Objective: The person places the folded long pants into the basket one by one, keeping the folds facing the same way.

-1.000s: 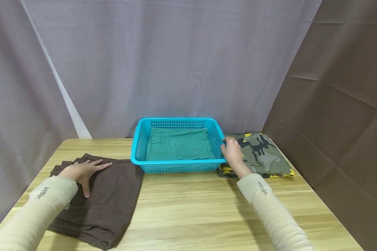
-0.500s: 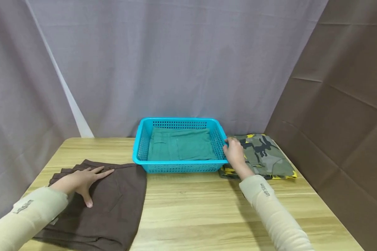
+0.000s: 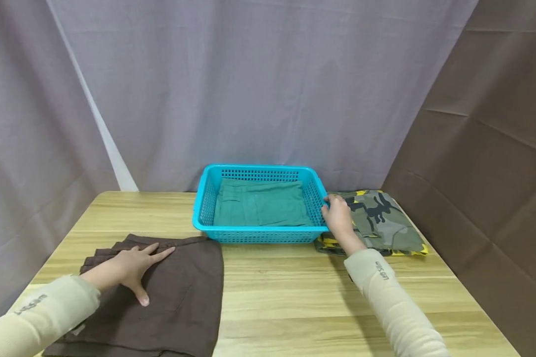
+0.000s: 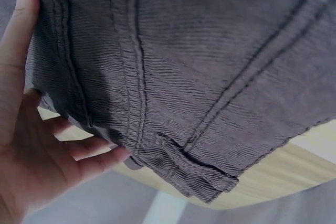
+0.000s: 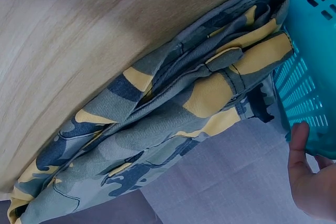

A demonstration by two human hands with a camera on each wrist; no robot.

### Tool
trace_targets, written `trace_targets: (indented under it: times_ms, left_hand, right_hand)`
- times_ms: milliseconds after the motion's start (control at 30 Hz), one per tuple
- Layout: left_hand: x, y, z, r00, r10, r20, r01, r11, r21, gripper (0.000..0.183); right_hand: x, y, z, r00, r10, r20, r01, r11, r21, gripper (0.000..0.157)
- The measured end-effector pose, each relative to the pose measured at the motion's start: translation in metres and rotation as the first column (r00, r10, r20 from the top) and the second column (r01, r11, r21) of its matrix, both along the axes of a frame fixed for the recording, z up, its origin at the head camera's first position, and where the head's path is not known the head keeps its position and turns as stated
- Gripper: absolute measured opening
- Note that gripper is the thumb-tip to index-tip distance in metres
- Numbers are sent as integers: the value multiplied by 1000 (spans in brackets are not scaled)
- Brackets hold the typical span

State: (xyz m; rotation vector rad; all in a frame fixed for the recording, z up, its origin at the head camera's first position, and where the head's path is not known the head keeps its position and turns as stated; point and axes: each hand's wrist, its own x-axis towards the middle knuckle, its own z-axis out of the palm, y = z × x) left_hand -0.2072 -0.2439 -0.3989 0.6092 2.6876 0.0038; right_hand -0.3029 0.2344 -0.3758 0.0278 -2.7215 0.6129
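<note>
While the left hand (image 3: 131, 267) lies across the far end of the brown garment (image 3: 187, 307) and the right hand (image 3: 340, 219) holds the rim of the blue basket (image 3: 250, 228), doing this well seems to call for light, even pressure on the left, so that the stepped layers at the garment's 10 o'clock edge stay aligned. On the right, a steady hold should be enough; a tug toward 5 o'clock could skew the basket or rumple the camouflage garment (image 3: 384, 225) just beside it.

The left fingers are spread apart, thumb toward 5 o'clock, index finger toward 2; whether any tip slips under a layer, I cannot tell. The right thumb and fingers are clamped on the basket's 3 o'clock rim, their tips partly hidden. The left forearm enters from 8 o'clock, the right from 5.

Folded on the worktop (image 3: 268, 297), the brown garment sits at the basket's 8 o'clock; a green garment (image 3: 268, 203) lies flat inside the basket.
</note>
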Motion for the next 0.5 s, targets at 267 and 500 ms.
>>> trace_targets:
  times_ms: [267,500]
  left_hand:
    - [8,30,-1,1000,-9,-2,9,1000,17,127]
    - [13,57,-4,999,-16,-33,15,1000,-15,126]
  right_hand:
    - [-1,1,1,1000,-2,6,2,1000,-4,31]
    - [-1,1,-1,1000,4,0,-4,1000,-2,30]
